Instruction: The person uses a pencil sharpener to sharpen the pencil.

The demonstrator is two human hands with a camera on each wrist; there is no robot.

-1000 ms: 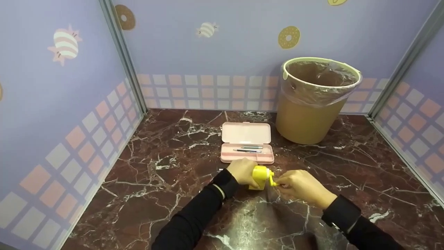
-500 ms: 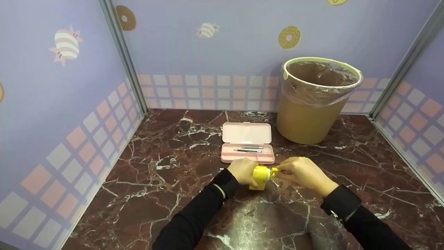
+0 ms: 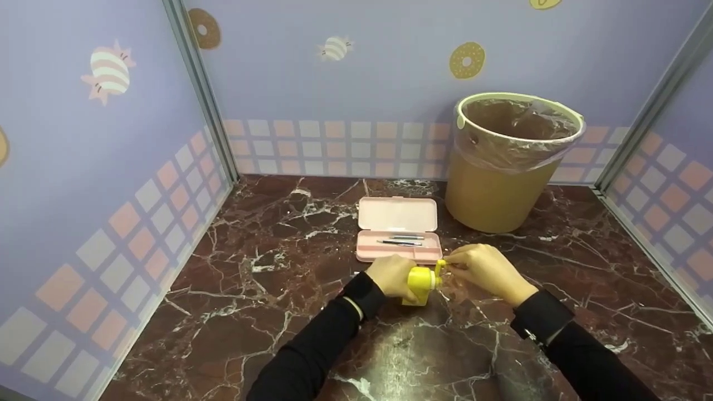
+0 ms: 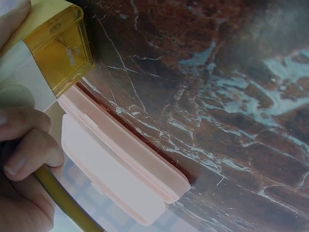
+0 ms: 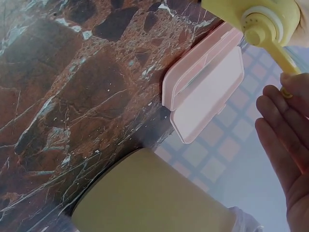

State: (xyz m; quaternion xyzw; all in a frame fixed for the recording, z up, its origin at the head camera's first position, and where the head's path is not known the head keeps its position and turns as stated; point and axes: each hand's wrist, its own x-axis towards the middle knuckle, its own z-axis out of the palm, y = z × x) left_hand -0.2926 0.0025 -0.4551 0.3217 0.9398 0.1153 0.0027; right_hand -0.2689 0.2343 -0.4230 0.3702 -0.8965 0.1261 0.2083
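My left hand (image 3: 391, 275) grips a yellow hand-crank pencil sharpener (image 3: 419, 281) on the dark marbled table. Its clear amber shavings drawer (image 4: 63, 63) shows in the left wrist view. There, an olive-yellow stick like a pencil (image 4: 67, 200) runs out from under my left fingers; where its other end sits is hidden. With thumb and fingertips, my right hand (image 3: 484, 273) pinches the knob of the crank (image 5: 282, 58), whose arm points upward in the head view. Just behind the sharpener lies an opened pink pencil case (image 3: 384, 253) with a few slim pens or pencils (image 3: 404, 240) inside.
A tan bin (image 3: 496, 189) with a clear plastic liner stands at the back right, beyond the pencil case. Patterned panels (image 3: 334, 89) enclose the table (image 3: 267, 312) at the back and on both sides.
My right hand has turned the crank from pointing down, through toward me, to pointing up, rising with it. My left hand has kept its grip on the sharpener in the same place.
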